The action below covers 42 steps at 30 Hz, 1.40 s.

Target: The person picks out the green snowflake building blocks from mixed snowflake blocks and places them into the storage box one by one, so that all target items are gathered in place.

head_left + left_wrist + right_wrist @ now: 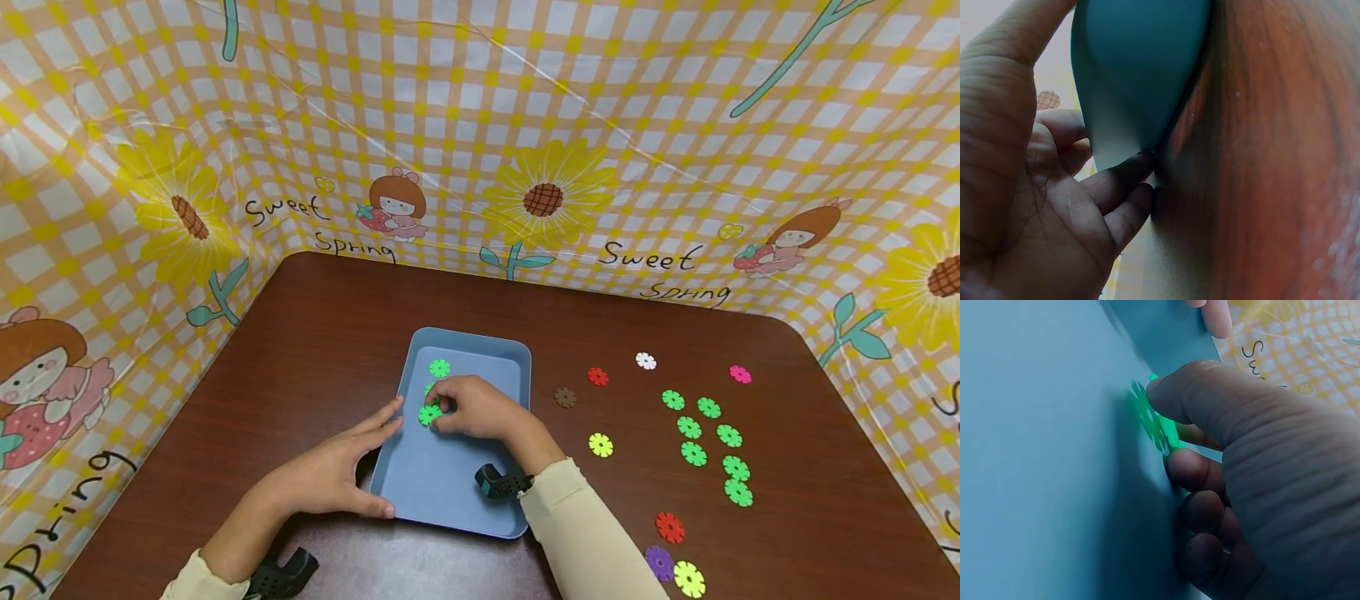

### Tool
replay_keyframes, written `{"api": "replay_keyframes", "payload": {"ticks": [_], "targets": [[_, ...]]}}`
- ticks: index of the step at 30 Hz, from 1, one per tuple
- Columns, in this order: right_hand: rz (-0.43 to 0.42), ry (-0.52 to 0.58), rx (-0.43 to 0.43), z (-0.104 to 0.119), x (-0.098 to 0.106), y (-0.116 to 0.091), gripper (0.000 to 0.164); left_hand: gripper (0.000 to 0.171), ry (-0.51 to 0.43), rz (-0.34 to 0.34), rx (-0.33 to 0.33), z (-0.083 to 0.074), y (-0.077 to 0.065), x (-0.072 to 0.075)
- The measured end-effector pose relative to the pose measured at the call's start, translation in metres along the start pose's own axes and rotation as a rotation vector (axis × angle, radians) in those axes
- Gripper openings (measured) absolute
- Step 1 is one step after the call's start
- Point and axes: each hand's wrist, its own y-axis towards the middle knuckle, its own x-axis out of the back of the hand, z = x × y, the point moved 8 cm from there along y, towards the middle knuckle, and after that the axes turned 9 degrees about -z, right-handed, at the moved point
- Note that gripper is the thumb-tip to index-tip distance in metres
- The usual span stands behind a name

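My right hand [482, 408] reaches into a blue-grey tray [431, 492] and pinches a green notched plastic disc [429, 415] between thumb and fingers, low over the tray floor. In the right wrist view, the thumb lies at the green pieces, and a second green piece [1171, 432] shows right behind the first. Farther back in the tray lies another green disc [439, 367]; one more between them is mostly covered by my fingers. My left hand [326, 475] rests at the tray's left side and near-left corner, fingers spread, with fingertips touching its outer wall.
Several green discs [693, 453] lie on the dark wooden table [337, 317] right of the tray. Around them are red [670, 527], yellow [601, 445], purple [659, 563], brown [566, 397], white [646, 361] and pink [740, 374] discs. A checked cloth [450, 100] surrounds the table's back and sides.
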Motion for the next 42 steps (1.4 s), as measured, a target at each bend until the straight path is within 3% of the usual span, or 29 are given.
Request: {"api": "replay_keyframes", "payload": {"ticks": [27, 35, 42], "targets": [[0.007, -0.018, -0.017, -0.003, 0.0002, -0.0009, 0.02, 0.112, 0.005, 0.006, 0.004, -0.0003, 0.0018, -0.0004], [-0.012, 0.047, -0.035, -0.0031, 0.0049, -0.0025, 0.02, 0.112, 0.006, 0.008, 0.006, -0.0002, 0.0021, -0.0011], [0.011, 0.033, -0.038, 0.0007, 0.0072, -0.0038, 0.022, 0.111, 0.005, -0.001, -0.004, -0.0002, 0.0009, -0.0009]]}}
